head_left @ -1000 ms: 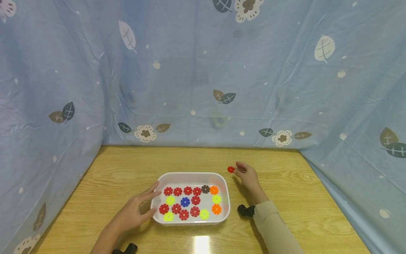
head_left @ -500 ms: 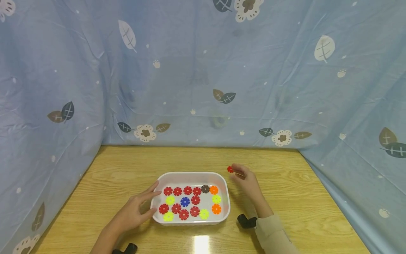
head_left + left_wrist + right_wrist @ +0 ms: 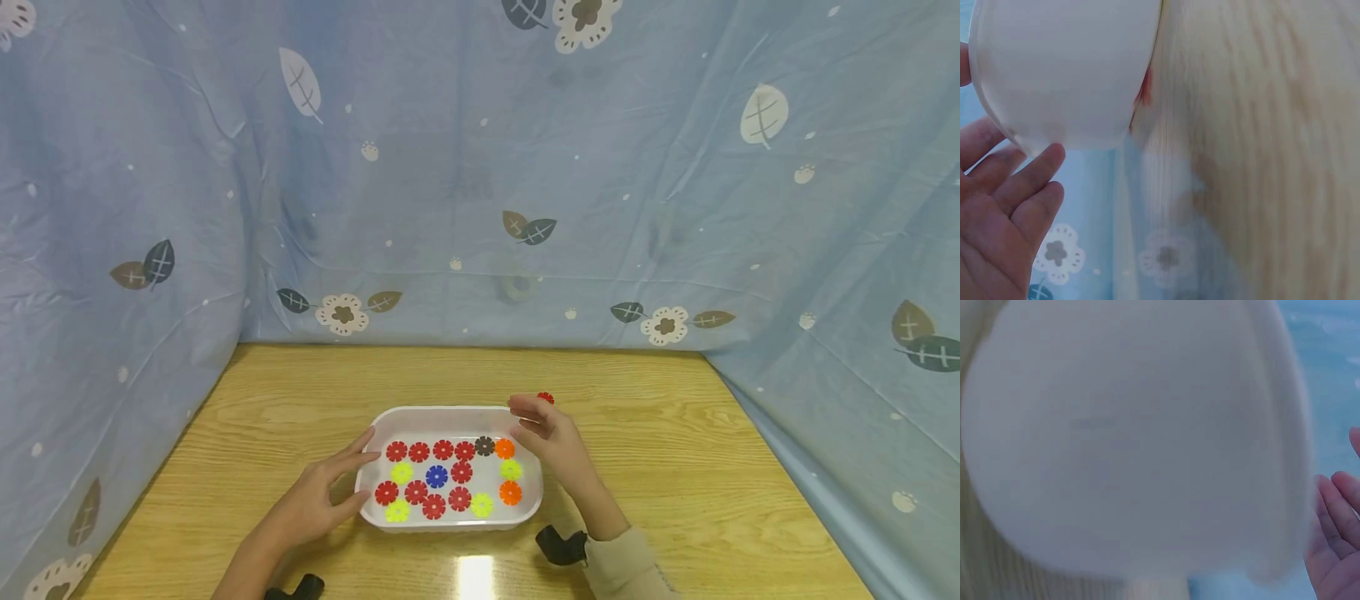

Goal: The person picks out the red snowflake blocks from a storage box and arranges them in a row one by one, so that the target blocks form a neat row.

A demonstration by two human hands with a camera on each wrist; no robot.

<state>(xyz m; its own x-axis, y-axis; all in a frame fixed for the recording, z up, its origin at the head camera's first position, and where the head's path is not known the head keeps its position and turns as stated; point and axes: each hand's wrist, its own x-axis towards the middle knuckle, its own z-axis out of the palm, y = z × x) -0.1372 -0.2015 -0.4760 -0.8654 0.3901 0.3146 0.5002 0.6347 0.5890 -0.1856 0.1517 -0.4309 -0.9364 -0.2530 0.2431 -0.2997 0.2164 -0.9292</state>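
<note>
A white plastic tray (image 3: 450,527) holds several notched, flower-like plastic discs in red, yellow, orange, dark brown and blue, such as the blue disc (image 3: 437,477). My left hand (image 3: 318,498) rests against its left end, fingers spread along the rim. In the left wrist view, the fingertips of that hand (image 3: 1004,215) touch the tray's outer wall. My right hand (image 3: 557,442) hovers by the back right corner, thumb and fingers apart with nothing between them. Behind its fingers a lone red disc (image 3: 546,398) lies on the table, partly hidden. The tray wall (image 3: 1135,437) fills most of the right wrist view.
The tray stands on a wooden table (image 3: 315,383). A blue patterned curtain (image 3: 420,183) encloses the back and both sides. Black wrist camera mounts sit below each hand, the right mount (image 3: 561,546) close to the tray's front right corner.
My right hand has moved left and towards me, away from the red disc, which stays on the table. The left hand and the tray have hardly moved.
</note>
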